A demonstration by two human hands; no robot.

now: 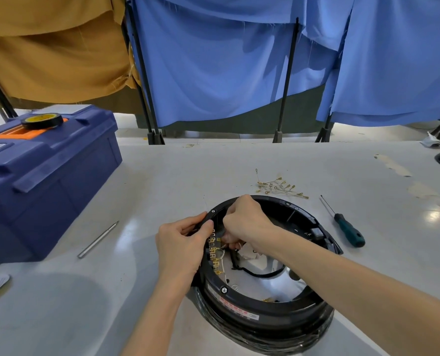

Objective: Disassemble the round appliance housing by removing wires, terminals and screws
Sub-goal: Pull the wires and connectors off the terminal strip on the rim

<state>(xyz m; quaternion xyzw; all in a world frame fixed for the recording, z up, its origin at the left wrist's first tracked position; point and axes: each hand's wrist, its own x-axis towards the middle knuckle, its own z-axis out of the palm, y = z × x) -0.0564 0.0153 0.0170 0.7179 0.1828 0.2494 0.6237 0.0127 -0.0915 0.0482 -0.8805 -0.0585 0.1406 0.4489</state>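
The round black appliance housing [285,314] lies open side up on the table in front of me. My left hand [181,249] grips its left rim, thumb over the edge. My right hand [246,223] reaches inside at the left wall, fingers curled and pinching a white wire beside a row of brass terminals [215,255]. A black wire [247,269] loops across the inside. The fingertips of my right hand are partly hidden. A pile of removed white wires with brass ring terminals [280,187] lies beyond the housing.
A green-handled screwdriver [345,226] lies right of the housing and a thin metal rod [98,240] lies to its left. At far left stands a blue toolbox [41,176] with a roll of black tape [42,120] on top. Blue curtains hang behind the table.
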